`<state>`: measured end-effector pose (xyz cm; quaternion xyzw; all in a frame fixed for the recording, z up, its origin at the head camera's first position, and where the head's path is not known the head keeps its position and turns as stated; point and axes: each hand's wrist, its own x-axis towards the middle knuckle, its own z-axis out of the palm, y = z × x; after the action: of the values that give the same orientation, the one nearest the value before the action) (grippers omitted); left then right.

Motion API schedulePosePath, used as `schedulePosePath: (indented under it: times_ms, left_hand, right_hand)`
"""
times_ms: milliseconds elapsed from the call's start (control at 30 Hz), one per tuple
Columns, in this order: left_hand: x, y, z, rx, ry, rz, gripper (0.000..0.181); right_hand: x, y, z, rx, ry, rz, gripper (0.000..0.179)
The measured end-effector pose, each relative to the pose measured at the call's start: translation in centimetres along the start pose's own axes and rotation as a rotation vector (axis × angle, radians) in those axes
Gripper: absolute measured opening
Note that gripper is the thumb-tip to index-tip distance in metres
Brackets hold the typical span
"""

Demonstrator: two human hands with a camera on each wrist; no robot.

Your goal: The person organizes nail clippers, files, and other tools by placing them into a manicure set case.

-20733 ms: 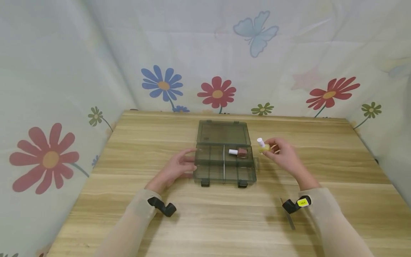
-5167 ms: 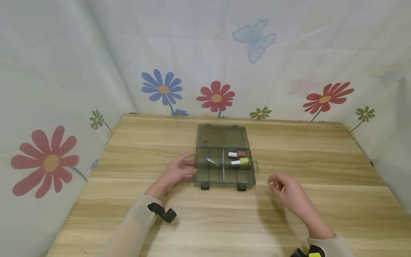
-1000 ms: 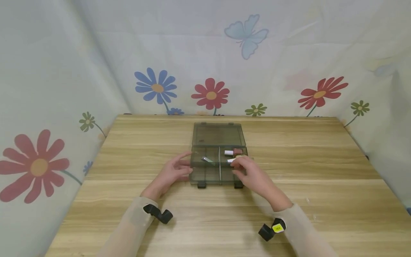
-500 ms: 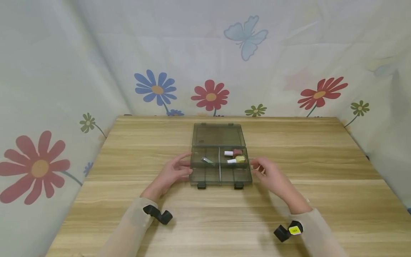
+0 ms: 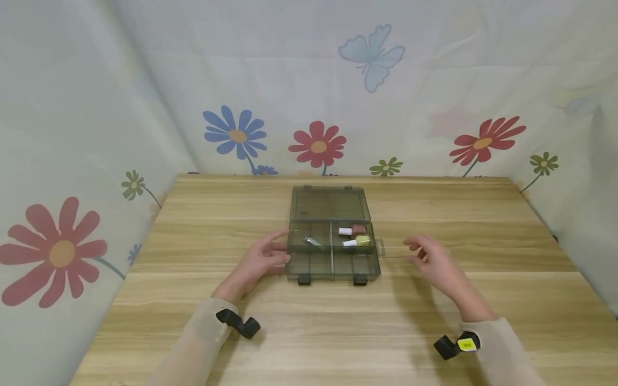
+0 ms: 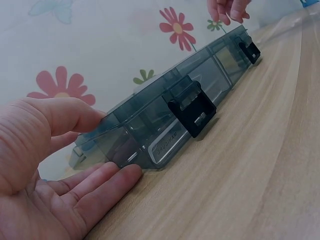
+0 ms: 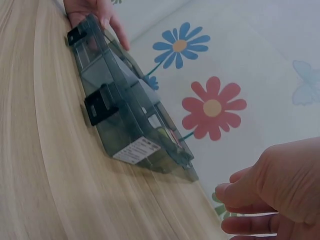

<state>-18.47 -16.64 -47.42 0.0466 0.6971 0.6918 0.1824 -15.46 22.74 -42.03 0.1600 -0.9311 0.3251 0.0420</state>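
A smoky clear plastic organizer box (image 5: 309,264) lies on the table with its lid (image 5: 329,203) folded back. In its back right part are a dark red nail polish bottle (image 5: 358,230) and a yellow nail polish bottle (image 5: 363,240), both white-capped. Nail clippers (image 5: 314,243) lie in the back left part. My left hand (image 5: 259,261) rests against the box's left side, thumb at the rim and fairly straight fingers low on the wall in the left wrist view. Off the right side, my right hand (image 5: 436,262) hovers with loosely bent fingers and no visible object in them.
Two black latches (image 6: 195,107) hang from the box's front edge. A hanging tab (image 5: 380,247) sticks out on its right side. The wooden table (image 5: 309,332) meets flowered cloth walls (image 5: 270,69) behind and at both sides.
Since 20.7 seconds ago the yellow bottle, then held in my right hand, and the clippers have come into the box. Within the last second my right hand moves off rightward from over it.
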Motion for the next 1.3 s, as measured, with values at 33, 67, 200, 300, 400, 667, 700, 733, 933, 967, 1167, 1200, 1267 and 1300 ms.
schedulePosePath:
  times_ms: [33, 67, 200, 300, 400, 667, 700, 733, 933, 967, 1167, 1200, 1267, 1300]
  left_hand:
    - [0.0, 0.0, 0.0, -0.002, 0.001, 0.000, 0.066]
    - [-0.1, 0.0, 0.1, -0.001, 0.001, -0.001, 0.066]
    - [-0.4, 0.6, 0.2, 0.005, -0.014, -0.017, 0.067]
    - [-0.4, 0.7, 0.1, 0.010, -0.016, -0.025, 0.066]
    - [-0.1, 0.1, 0.0, 0.011, -0.001, -0.017, 0.065]
    - [-0.2, 0.2, 0.0, 0.019, 0.006, -0.009, 0.064]
    - [-0.2, 0.2, 0.0, 0.021, 0.005, -0.010, 0.064]
    - [-0.2, 0.2, 0.0, 0.021, 0.005, -0.010, 0.064]
    - [-0.2, 0.2, 0.1, 0.019, 0.010, -0.007, 0.063]
    - [-0.2, 0.2, 0.1, 0.018, 0.011, -0.007, 0.062]
    - [-0.2, 0.2, 0.1, 0.013, 0.010, -0.007, 0.063]
    - [-0.2, 0.2, 0.1, 0.013, 0.009, -0.007, 0.063]
    - [-0.2, 0.3, 0.1, 0.012, 0.010, -0.008, 0.062]
    - [-0.2, 0.3, 0.1, 0.012, 0.011, -0.008, 0.062]
  right_hand:
    - [-0.1, 0.2, -0.1, -0.005, -0.002, 0.004, 0.030]
    - [-0.2, 0.4, -0.2, -0.009, -0.004, 0.010, 0.030]
    - [-0.4, 1.0, -0.6, -0.022, -0.017, 0.035, 0.029]
    - [-0.5, 1.7, -0.7, -0.039, -0.035, 0.054, 0.028]
    - [-0.7, 2.3, -0.8, -0.058, -0.058, 0.079, 0.027]
    - [-1.1, 3.1, -0.7, -0.068, -0.110, 0.134, 0.020]
    - [-1.1, 3.2, -0.7, -0.064, -0.117, 0.140, 0.019]
    - [-1.1, 3.4, -0.7, -0.064, -0.122, 0.144, 0.019]
    - [-1.2, 4.3, -0.4, -0.078, -0.134, 0.154, 0.017]
    - [-1.2, 4.4, -0.4, -0.080, -0.136, 0.156, 0.016]
    - [-1.1, 4.7, -0.3, -0.084, -0.136, 0.161, 0.012]
    - [-1.1, 4.7, -0.3, -0.083, -0.136, 0.162, 0.011]
    - [-1.0, 4.7, -0.3, -0.083, -0.135, 0.164, 0.010]
    - [-1.0, 4.7, -0.3, -0.083, -0.134, 0.164, 0.010]
